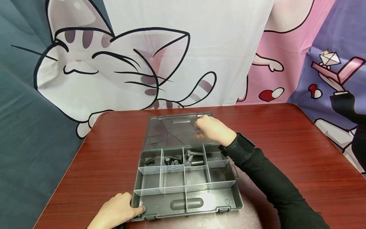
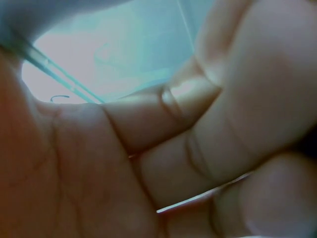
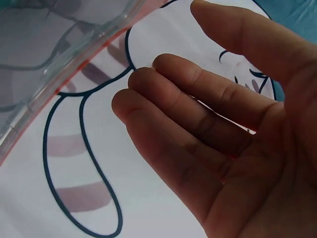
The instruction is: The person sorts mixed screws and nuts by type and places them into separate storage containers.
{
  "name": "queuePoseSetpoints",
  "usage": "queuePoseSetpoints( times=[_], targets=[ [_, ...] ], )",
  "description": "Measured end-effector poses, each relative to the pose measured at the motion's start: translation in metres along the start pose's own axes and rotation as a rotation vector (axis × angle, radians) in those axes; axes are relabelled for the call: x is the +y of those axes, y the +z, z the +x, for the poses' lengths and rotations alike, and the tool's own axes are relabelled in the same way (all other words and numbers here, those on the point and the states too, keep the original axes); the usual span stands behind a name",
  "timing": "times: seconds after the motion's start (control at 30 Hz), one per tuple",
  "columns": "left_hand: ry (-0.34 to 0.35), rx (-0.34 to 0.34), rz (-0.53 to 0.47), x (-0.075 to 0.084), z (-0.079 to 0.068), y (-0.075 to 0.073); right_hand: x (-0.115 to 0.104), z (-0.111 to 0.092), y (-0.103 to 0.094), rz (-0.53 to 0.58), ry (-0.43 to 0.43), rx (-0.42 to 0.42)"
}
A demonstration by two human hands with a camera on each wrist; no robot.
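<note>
A grey plastic compartment box sits on the table with its see-through lid swung open toward the far side. My left hand grips the box's near left corner, thumb over the rim; the left wrist view shows its fingers curled. Above the lid's right part is my right hand, its fingers loosely bent and holding nothing in the right wrist view. Dark bolts lie in the left two compartments of the far row, and silvery bolts in the third.
The reddish-brown wooden table extends on both sides of the box. Behind its far edge hangs a cloth printed with cartoon figures.
</note>
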State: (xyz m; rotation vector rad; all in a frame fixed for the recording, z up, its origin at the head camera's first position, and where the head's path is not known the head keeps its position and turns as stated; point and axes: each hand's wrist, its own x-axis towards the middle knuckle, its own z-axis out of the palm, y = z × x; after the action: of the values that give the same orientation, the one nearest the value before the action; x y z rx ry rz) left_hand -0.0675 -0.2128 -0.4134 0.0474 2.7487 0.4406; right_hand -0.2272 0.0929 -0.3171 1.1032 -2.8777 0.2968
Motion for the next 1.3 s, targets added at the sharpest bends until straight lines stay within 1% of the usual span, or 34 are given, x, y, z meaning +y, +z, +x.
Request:
queuePoseSetpoints(
  times=[0.17,0.3,0.4,0.57,0.67,0.77,0.87,1.0,1.1,1.3],
  targets=[
    [-0.005,-0.017,-0.004,0.001,0.0,-0.001,0.009,-0.005,0.002,-0.004,0.005,0.017],
    [-0.006,-0.015,-0.003,0.001,0.0,-0.001,0.017,-0.01,0.006,0.006,0.01,-0.002],
    [-0.004,-0.009,-0.001,0.001,0.0,-0.002,0.023,-0.016,0.009,0.008,0.032,-0.013],
    [-0.02,-0.036,-0.012,0.002,0.0,-0.002,0.034,-0.024,0.013,0.024,0.076,-0.028],
    [-0.026,-0.051,-0.017,0.001,0.001,-0.002,0.039,-0.028,0.015,0.033,0.075,-0.026],
    [-0.023,-0.057,-0.02,0.001,0.002,-0.001,0.043,-0.032,0.015,0.033,0.081,-0.025],
    [-0.026,-0.07,-0.024,0.001,0.003,0.0,0.047,-0.035,0.012,0.026,0.113,-0.038],
    [-0.022,-0.068,-0.022,0.001,0.003,0.0,0.056,-0.044,0.011,0.028,0.132,-0.018],
    [-0.019,-0.057,-0.021,0.001,0.002,0.0,0.066,-0.052,0.013,0.029,0.12,0.014],
    [-0.024,-0.053,-0.019,0.002,0.001,-0.001,0.081,-0.066,0.017,0.029,0.128,0.01]
  ],
)
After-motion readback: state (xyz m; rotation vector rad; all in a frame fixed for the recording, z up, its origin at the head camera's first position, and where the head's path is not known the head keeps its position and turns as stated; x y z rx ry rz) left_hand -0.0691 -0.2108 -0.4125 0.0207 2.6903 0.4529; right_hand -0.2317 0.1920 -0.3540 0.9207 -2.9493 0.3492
